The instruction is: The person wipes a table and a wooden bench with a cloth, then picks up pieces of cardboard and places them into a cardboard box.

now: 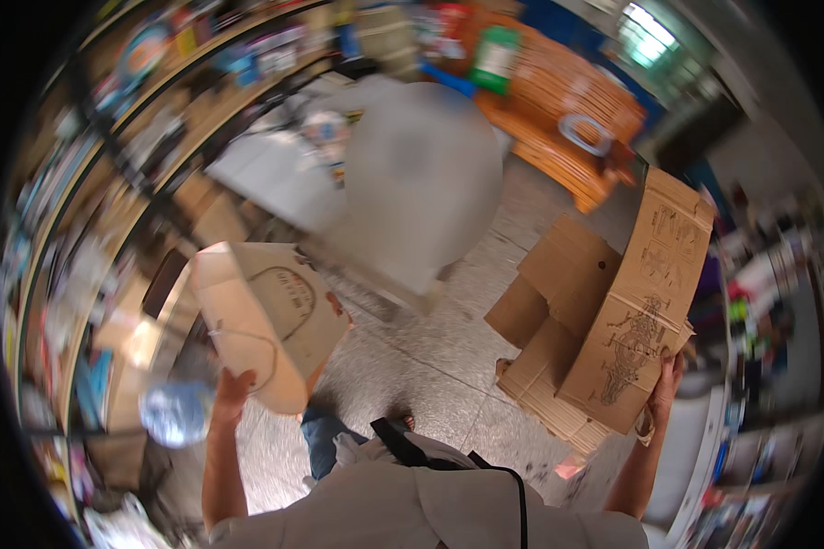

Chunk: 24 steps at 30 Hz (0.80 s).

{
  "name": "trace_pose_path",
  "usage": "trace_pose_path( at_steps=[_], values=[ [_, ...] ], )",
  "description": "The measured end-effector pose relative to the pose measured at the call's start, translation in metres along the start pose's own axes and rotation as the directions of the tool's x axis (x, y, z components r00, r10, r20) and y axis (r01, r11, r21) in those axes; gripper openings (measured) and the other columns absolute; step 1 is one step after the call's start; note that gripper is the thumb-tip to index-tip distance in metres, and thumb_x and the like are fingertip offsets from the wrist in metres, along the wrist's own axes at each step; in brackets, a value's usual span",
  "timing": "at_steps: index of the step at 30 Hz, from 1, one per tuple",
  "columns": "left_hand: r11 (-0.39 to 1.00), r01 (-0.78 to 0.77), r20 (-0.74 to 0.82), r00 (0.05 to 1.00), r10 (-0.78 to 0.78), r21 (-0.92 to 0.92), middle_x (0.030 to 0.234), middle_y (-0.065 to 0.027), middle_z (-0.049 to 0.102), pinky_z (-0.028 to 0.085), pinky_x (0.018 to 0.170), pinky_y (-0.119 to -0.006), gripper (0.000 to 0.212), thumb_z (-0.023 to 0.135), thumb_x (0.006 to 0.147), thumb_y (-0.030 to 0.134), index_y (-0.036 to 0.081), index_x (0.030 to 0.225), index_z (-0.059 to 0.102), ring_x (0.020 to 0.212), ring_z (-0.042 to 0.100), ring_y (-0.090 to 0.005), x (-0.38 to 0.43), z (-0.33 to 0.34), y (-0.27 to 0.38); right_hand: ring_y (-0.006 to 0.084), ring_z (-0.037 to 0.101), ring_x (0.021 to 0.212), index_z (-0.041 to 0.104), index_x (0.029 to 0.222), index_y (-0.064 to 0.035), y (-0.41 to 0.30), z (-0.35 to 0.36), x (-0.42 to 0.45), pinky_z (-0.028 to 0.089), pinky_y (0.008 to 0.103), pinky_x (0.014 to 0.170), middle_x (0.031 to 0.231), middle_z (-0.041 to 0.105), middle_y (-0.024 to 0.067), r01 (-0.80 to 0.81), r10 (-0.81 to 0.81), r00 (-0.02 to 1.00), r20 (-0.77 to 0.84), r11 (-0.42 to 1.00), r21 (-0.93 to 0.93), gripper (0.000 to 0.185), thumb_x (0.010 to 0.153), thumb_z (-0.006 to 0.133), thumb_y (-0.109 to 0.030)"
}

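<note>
My left hand grips the lower edge of a pale brown cardboard carton. A thin cord runs across the carton's side, and its face bears some printing. On the right, my right hand holds a folded cardboard sheet by its outer edge. Line drawings are printed on that sheet. More bent cardboard flaps hang beside it, over the floor; whether they all belong to one piece I cannot tell. Both hands are apart, one at each side of my body.
Packed shelves run along the left. An orange slatted wooden bench stands ahead with a green-and-white package on it. A large blurred grey round shape covers the middle. A clear bluish plastic container is near my left forearm.
</note>
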<state>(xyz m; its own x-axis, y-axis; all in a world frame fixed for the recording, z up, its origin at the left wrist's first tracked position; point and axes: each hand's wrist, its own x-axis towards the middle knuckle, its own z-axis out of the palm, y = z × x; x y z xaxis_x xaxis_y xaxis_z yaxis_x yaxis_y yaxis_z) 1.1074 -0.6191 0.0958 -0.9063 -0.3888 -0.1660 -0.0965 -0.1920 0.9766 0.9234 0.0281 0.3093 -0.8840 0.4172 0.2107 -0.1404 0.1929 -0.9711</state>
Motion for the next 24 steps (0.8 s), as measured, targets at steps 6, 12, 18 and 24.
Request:
trace_pose_path(
  at_steps=[6, 12, 18, 24],
  values=[
    [0.993, 0.117, 0.127, 0.985, -0.118, 0.017, 0.093, -0.0059, 0.055, 0.043, 0.068, -0.028, 0.039, 0.057, 0.072, 0.010, 0.001, 0.109, 0.047, 0.083, 0.052, -0.0156, 0.111, 0.182, 0.054, 0.0213, 0.051, 0.096, 0.038, 0.122, -0.0034, 0.143, -0.200, -0.009, 0.043, 0.0335, 0.080, 0.109, 0.050, 0.0104, -0.136, 0.226, 0.916, -0.331, 0.952, 0.274, 0.056, 0.078, 0.059, -0.031],
    [0.949, 0.301, 0.315, 0.896, -0.315, 0.094, 0.088, -0.0062, 0.056, 0.043, 0.058, -0.025, 0.028, 0.058, 0.073, 0.008, 0.001, 0.099, 0.051, 0.075, 0.053, -0.0143, 0.205, 0.339, 0.023, 0.0264, 0.044, 0.110, 0.032, 0.128, -0.0102, 0.194, -0.246, -0.105, 0.037, 0.0413, 0.091, 0.125, 0.042, 0.0086, -0.095, 0.391, 0.823, -0.412, 0.809, 0.579, 0.062, 0.081, 0.044, -0.050],
    [0.921, 0.311, 0.489, 0.781, -0.388, 0.235, 0.076, 0.0015, 0.051, 0.036, 0.048, -0.024, 0.025, 0.057, 0.067, 0.009, 0.010, 0.091, 0.050, 0.065, 0.046, -0.0082, 0.254, 0.496, -0.024, 0.0256, 0.045, 0.107, 0.039, 0.120, -0.0066, 0.220, -0.228, -0.126, 0.035, 0.0390, 0.092, 0.120, 0.046, 0.0100, 0.164, 0.334, 0.710, -0.620, 0.778, 0.607, 0.059, 0.077, 0.052, -0.046],
    [0.845, 0.226, 0.668, 0.528, -0.524, 0.484, 0.078, 0.0004, 0.050, 0.036, 0.044, -0.023, 0.026, 0.056, 0.067, 0.007, 0.009, 0.091, 0.049, 0.063, 0.047, -0.0084, 0.289, 0.614, -0.140, 0.0246, 0.048, 0.104, 0.039, 0.119, -0.0056, 0.210, -0.183, -0.106, 0.039, 0.0382, 0.089, 0.114, 0.050, 0.0107, 0.261, 0.481, 0.505, -0.717, 0.706, 0.658, 0.059, 0.079, 0.050, -0.048]
  ],
)
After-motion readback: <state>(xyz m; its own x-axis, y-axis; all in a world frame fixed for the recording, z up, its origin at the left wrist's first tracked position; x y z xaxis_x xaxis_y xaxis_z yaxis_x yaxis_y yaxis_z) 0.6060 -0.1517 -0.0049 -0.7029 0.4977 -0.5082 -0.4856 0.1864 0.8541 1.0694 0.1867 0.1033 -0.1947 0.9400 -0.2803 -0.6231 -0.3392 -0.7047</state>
